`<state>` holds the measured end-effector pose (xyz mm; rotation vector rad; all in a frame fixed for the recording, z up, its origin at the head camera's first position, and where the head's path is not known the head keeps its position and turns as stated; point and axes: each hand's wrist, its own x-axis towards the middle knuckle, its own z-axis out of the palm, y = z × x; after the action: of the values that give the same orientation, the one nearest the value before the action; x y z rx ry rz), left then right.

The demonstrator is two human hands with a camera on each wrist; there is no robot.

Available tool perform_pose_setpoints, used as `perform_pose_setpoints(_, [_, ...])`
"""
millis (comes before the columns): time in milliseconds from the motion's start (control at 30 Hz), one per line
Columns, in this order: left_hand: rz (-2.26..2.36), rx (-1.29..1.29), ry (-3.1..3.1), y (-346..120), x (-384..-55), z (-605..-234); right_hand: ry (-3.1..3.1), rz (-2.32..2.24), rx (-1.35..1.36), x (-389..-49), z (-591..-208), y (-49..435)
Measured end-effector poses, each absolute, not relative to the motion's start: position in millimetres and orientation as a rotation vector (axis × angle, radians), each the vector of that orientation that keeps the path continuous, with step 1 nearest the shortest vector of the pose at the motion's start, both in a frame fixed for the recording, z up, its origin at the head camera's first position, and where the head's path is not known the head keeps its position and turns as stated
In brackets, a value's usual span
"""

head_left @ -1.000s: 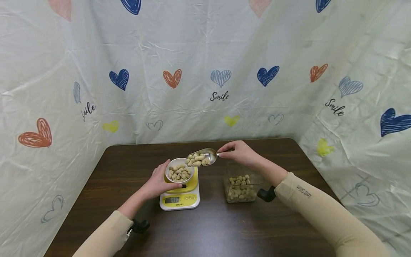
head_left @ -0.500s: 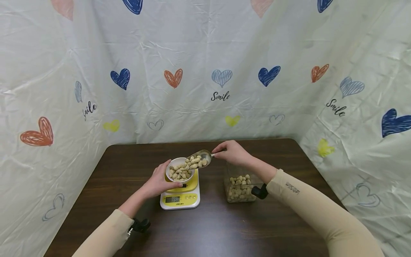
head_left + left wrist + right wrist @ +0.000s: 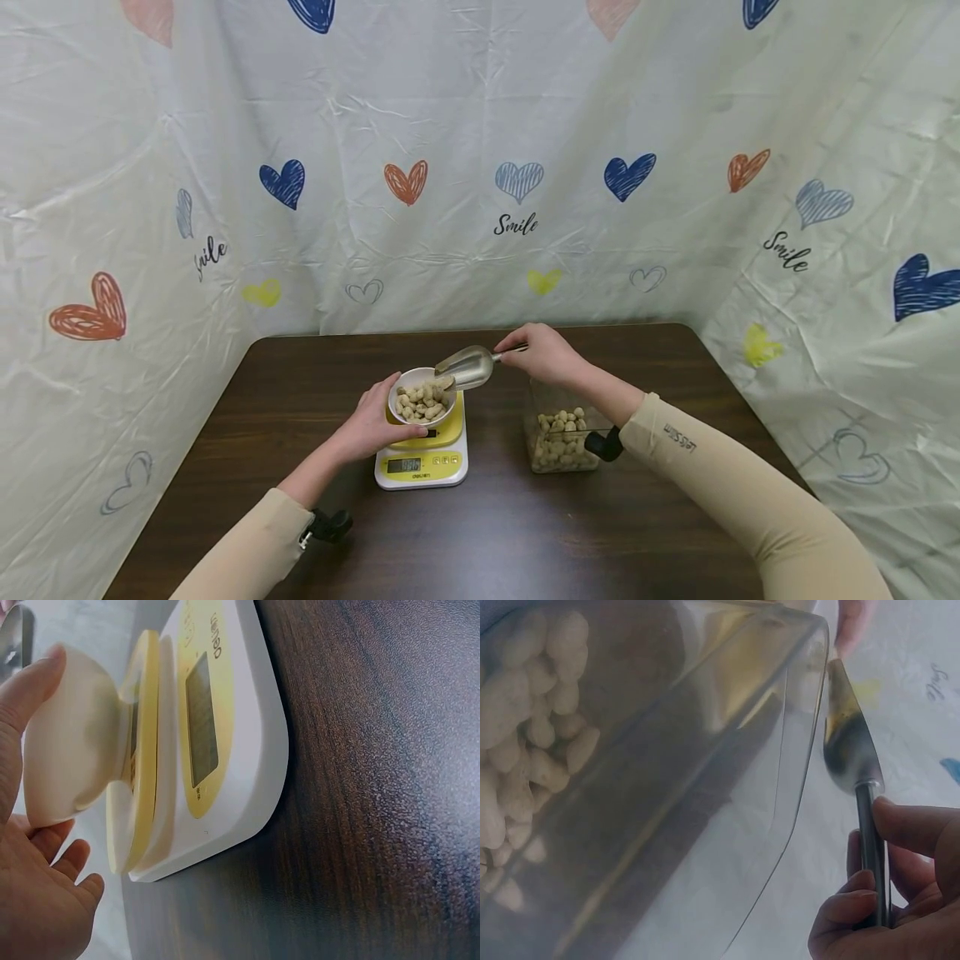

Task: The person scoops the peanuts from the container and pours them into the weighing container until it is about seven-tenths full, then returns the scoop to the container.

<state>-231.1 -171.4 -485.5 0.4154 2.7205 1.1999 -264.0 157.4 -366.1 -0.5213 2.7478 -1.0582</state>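
A white bowl of unshelled peanuts stands on a yellow-and-white kitchen scale. My left hand holds the bowl from its left side, thumb in front and fingers behind. In the left wrist view, the thumb and fingers touch the bowl's outer wall. Over the bowl's right rim, a metal scoop is tipped with its mouth toward the peanuts. The scoop's handle is gripped by my right hand. Digits show on the scale's display, but I cannot read them surely.
Right of the scale, below my right forearm, a clear plastic box contains more peanuts. Everything stands on a dark wooden table. A white cloth with printed hearts hangs behind and at both sides.
My right hand has moved left and turned the scoop over. Peanuts that lay in the scoop have slid out into the bowl. The left hand keeps its place on the bowl.
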Motion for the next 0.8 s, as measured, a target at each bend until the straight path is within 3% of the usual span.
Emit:
perform_pose_setpoints(500, [1.237,0.42,2.706,-172,-231,-487,2.76,-1.111,-0.542,-260,-360,169])
perform_pose_setpoints(800, [1.242,0.408,2.702,-171,-230,-488,2.761,-1.167,-0.553,-249,-347,208])
